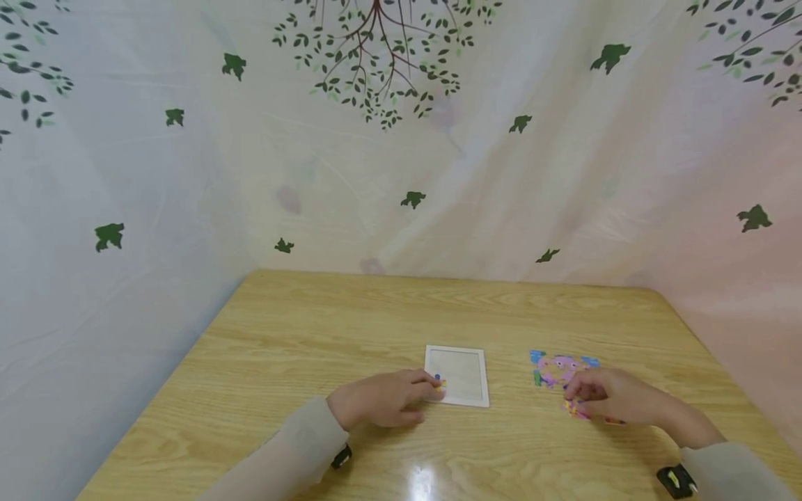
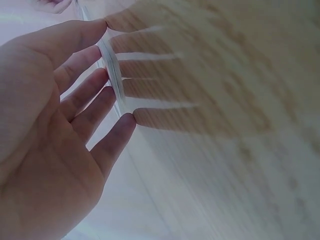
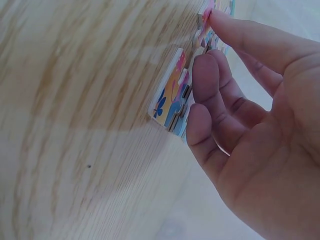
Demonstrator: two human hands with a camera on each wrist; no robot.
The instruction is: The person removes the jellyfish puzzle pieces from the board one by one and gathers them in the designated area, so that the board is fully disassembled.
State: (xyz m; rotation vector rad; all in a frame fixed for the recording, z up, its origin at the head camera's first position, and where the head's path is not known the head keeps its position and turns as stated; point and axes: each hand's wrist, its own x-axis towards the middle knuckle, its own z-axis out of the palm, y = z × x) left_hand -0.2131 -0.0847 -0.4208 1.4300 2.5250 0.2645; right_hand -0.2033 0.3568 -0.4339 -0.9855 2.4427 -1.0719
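Observation:
A white square puzzle frame (image 1: pixel 485 390) lies on the table with a small coloured piece (image 1: pixel 443 383) in its near left corner. My left hand (image 1: pixel 388 398) rests at the frame's left edge, fingers loosely extended; in the left wrist view, the fingertips reach the pale edge (image 2: pixel 114 75). Over to the right, my right hand (image 1: pixel 620 396) bends over several jigsaw pieces. Its thumb (image 3: pixel 230 25) and forefinger, partly hidden, pinch a pink puzzle piece (image 3: pixel 204 31). Just beside the fingers lies an orange and blue piece (image 3: pixel 167 97) with a blue butterfly.
More jigsaw pieces (image 1: pixel 557 365), pink with blue corners, form a cluster just beyond my right hand. Another piece (image 1: pixel 614 421) peeks out under that hand. The wood-grain table (image 1: pixel 351 313) runs back to a pale curtain (image 1: pixel 351 174) printed with leaves and birds.

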